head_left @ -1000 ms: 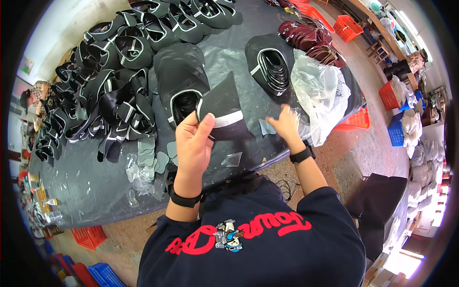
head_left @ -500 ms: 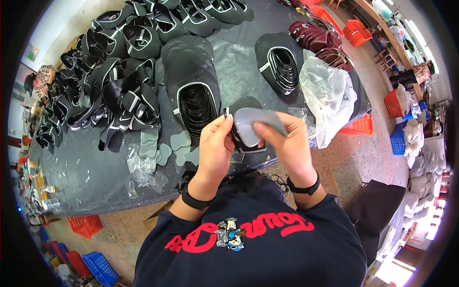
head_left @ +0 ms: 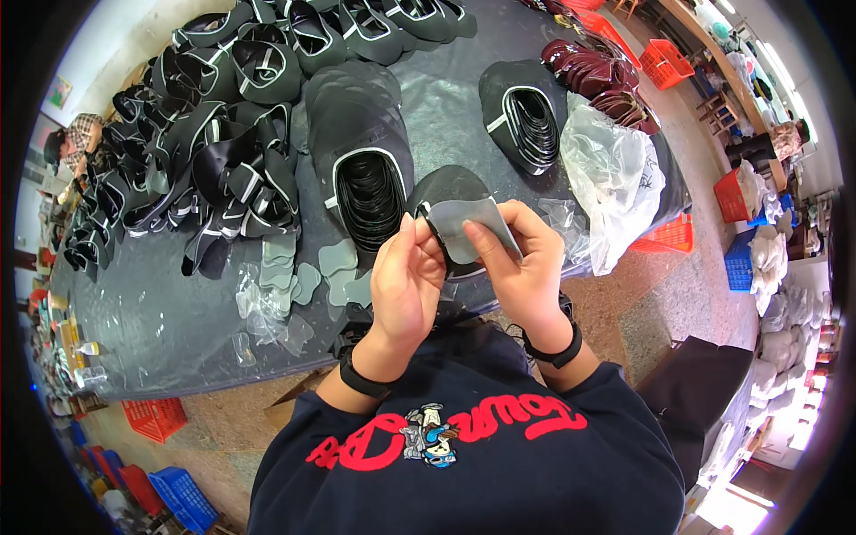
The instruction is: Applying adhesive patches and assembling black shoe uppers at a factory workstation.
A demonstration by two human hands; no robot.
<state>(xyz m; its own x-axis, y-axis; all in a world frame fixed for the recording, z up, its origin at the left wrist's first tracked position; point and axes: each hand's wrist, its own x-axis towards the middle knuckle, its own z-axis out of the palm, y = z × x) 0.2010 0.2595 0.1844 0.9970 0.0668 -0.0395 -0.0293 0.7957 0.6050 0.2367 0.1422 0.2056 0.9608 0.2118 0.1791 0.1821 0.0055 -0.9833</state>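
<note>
My right hand (head_left: 528, 278) pinches a smooth grey curved sheet piece (head_left: 462, 214) between thumb and fingers. That piece lies over a black shoe upper (head_left: 453, 184), just in front of my chest at the table's near edge. With fingers bent, my left hand (head_left: 401, 290) grips the upper's edge at the left side of the grey piece. Part of the upper is hidden behind the piece and my fingers. Right beyond my left hand is a long nested stack of black uppers (head_left: 358, 111) with pale trim. Loose grey pieces (head_left: 337, 259) lie left of my left hand.
A heap of black uppers (head_left: 241, 160) covers the table's far left. Farther right are a smaller nested stack (head_left: 499, 94), dark red glossy pieces (head_left: 593, 71) and a clear plastic bag (head_left: 615, 174). Red crates (head_left: 666, 64) stand on the floor. Another person (head_left: 85, 138) is at far left.
My right hand has turned the grey piece and brought it onto the black upper. My left hand has turned slightly, its palm now showing more. The upper shows more above the piece.
</note>
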